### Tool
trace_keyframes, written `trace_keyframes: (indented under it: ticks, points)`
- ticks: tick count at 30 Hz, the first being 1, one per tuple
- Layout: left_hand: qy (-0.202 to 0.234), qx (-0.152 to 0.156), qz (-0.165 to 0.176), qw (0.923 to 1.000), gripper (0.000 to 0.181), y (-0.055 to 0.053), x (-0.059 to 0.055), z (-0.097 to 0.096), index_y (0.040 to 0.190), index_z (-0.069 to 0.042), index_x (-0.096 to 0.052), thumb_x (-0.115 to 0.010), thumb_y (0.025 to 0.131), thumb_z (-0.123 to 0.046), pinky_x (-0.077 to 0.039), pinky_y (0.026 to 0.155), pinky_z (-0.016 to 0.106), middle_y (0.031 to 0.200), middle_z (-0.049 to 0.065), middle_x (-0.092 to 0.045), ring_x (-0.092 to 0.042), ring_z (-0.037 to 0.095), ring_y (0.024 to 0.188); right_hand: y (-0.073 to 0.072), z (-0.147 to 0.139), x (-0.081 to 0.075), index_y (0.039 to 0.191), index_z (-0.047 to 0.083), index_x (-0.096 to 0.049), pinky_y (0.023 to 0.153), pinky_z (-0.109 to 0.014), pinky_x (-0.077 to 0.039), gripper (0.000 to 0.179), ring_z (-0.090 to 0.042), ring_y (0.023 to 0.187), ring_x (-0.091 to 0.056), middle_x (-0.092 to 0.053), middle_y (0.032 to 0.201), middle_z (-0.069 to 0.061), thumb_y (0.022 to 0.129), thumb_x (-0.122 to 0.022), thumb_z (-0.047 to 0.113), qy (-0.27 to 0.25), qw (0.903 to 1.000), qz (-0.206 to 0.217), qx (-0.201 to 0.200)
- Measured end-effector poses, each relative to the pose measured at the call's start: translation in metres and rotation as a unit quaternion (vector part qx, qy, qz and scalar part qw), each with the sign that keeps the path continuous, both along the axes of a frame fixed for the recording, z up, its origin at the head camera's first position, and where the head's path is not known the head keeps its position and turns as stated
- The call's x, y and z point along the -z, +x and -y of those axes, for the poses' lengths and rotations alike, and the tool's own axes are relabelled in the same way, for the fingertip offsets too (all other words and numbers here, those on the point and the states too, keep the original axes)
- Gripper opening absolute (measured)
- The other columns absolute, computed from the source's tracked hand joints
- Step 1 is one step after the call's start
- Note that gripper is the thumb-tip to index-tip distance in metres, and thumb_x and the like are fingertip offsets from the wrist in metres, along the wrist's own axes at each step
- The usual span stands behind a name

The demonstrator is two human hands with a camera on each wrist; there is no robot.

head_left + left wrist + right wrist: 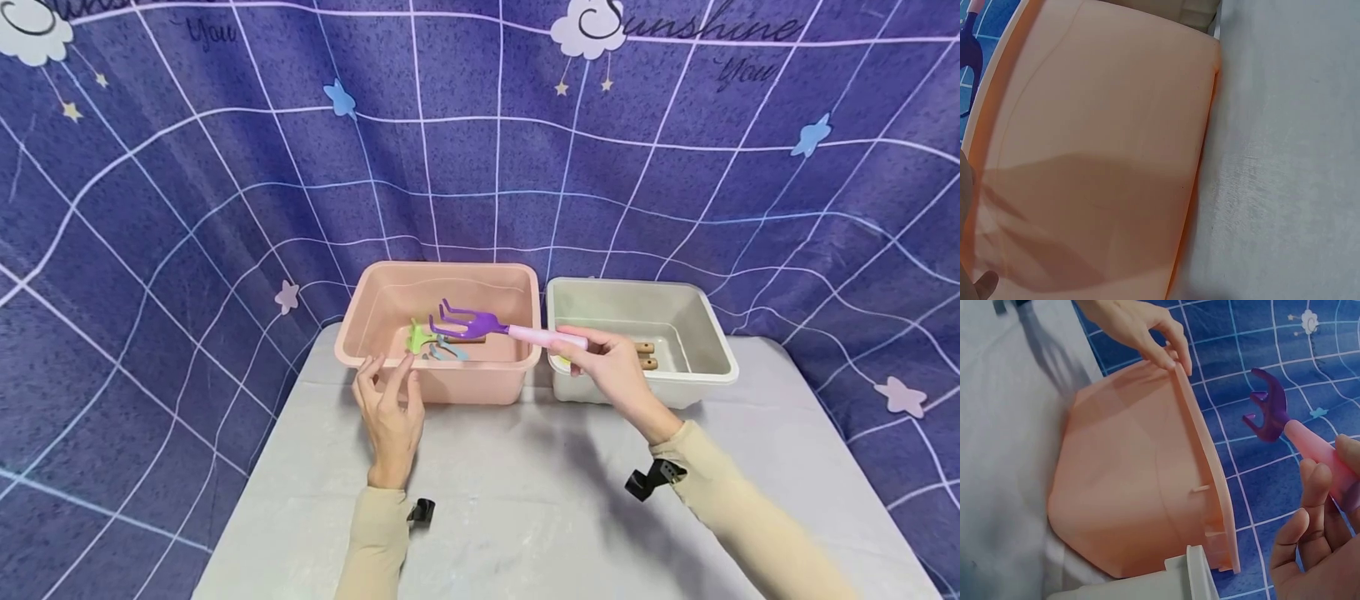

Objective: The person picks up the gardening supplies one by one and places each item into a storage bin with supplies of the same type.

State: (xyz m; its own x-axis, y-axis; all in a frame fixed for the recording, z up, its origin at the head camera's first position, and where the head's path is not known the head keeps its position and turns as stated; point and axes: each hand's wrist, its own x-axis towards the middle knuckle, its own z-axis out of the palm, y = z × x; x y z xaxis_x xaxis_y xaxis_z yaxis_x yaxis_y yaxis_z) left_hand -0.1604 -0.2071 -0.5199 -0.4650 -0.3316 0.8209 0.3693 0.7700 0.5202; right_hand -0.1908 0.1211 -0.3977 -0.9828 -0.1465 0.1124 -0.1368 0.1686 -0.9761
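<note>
My right hand (611, 367) holds a toy hand rake (468, 320) by the end of its pink handle. The rake's purple tines point left, above the pink bin (431, 385). In the right wrist view, thumb and fingers close round the handle of the rake (1316, 450). My left hand (390, 421) grips the front rim of the pink bin near its left corner, fingers over the edge and thumb on the outer side. Inside that bin lie a green toy rake head (420, 337) and a light blue tool piece (448, 350), partly hidden by the front wall.
A pale grey bin (637, 287) stands close to the right of the pink one. Wooden handles (647, 364) show inside it, with something yellow partly behind my right hand. Both bins sit on a grey-covered table (480, 500), against a blue patterned curtain (465, 150).
</note>
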Motion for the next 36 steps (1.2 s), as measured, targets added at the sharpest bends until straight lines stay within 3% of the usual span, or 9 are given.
trace_keyframes:
  ticks: [5, 12, 24, 36]
  points:
    - [0.0, 0.0, 0.003, 1.0, 0.025, 0.0, 0.0, 0.001, 0.124, -0.015, -0.081, -0.074, 0.1, -0.017, -0.037, 0.123, 0.057, 0.137, 0.032, -0.057, -0.047, 0.048, 0.141, -0.003, 0.003, -0.004, 0.131, 0.007, -0.076, 0.052, -0.018, -0.038, 0.044, -0.007, 0.06, -0.064, -0.076, 0.077, -0.002, 0.092, -0.085, 0.026, 0.002, 1.0, -0.002, -0.006]
    - [0.003, -0.001, 0.004, 1.0, 0.026, 0.001, 0.0, 0.0, 0.124, -0.015, -0.081, -0.074, 0.099, -0.016, -0.038, 0.122, 0.057, 0.138, 0.032, -0.057, -0.046, 0.048, 0.141, -0.006, 0.009, -0.004, 0.131, 0.005, -0.075, 0.056, -0.017, -0.046, 0.045, -0.006, 0.061, -0.064, -0.078, 0.079, 0.012, 0.092, -0.084, 0.025, -0.019, 0.9998, -0.002, -0.009]
    - [0.007, 0.004, 0.007, 0.9999, 0.026, 0.001, 0.0, 0.0, 0.124, -0.016, -0.081, -0.074, 0.099, -0.015, -0.037, 0.122, 0.056, 0.139, 0.031, -0.057, -0.046, 0.048, 0.141, -0.016, 0.015, -0.009, 0.13, 0.005, -0.076, 0.06, -0.018, -0.055, 0.044, -0.009, 0.064, -0.068, -0.079, 0.081, 0.011, 0.092, -0.085, 0.026, -0.03, 0.9994, 0.008, 0.019]
    - [0.007, 0.001, 0.001, 1.0, 0.027, 0.001, -0.001, -0.001, 0.124, -0.017, -0.081, -0.075, 0.098, -0.014, -0.039, 0.12, 0.056, 0.139, 0.031, -0.058, -0.047, 0.05, 0.14, -0.023, 0.02, -0.014, 0.133, 0.0, -0.073, 0.06, -0.017, -0.054, 0.048, -0.007, 0.062, -0.065, -0.08, 0.08, 0.011, 0.093, -0.083, 0.024, -0.04, 0.999, 0.009, -0.017]
